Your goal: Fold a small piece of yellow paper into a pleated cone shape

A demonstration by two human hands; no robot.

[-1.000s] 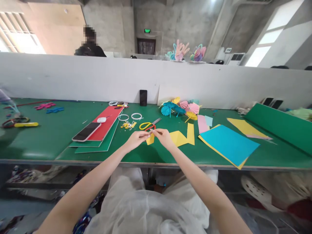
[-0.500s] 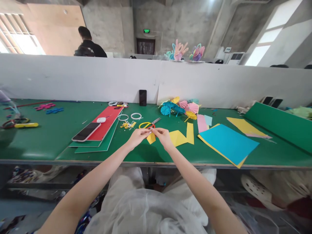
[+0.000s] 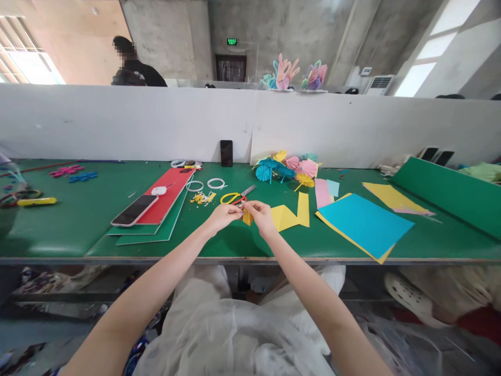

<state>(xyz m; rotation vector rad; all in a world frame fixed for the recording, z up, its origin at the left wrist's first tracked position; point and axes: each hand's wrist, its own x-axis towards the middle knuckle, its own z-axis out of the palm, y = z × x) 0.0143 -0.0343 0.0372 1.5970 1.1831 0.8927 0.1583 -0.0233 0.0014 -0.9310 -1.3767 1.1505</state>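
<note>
A small folded piece of yellow paper (image 3: 247,217) is pinched between my two hands, low over the table. My left hand (image 3: 225,216) has its fingertips closed at the paper's left edge. Opposite it, my right hand (image 3: 260,215) grips the same piece with thumb and fingers, hiding much of it. Just beyond lie scissors (image 3: 231,198) with yellow and red handles, partly covered by my hands. Yellow paper pieces (image 3: 284,218) lie flat to the right of my right hand. Yellow scraps (image 3: 202,198) are scattered beyond my left hand.
Small paper umbrellas (image 3: 287,169) are heaped at the back. Blue sheets (image 3: 364,224) lie on the right, near a green board (image 3: 450,196). On the left, a phone (image 3: 135,210) rests on red and green boards. Another phone (image 3: 226,153) leans against the white partition (image 3: 129,122).
The yellow paper between my fingers has turned and now shows a narrower side. My right fingers have shifted slightly over it. The whole view has moved a little.
</note>
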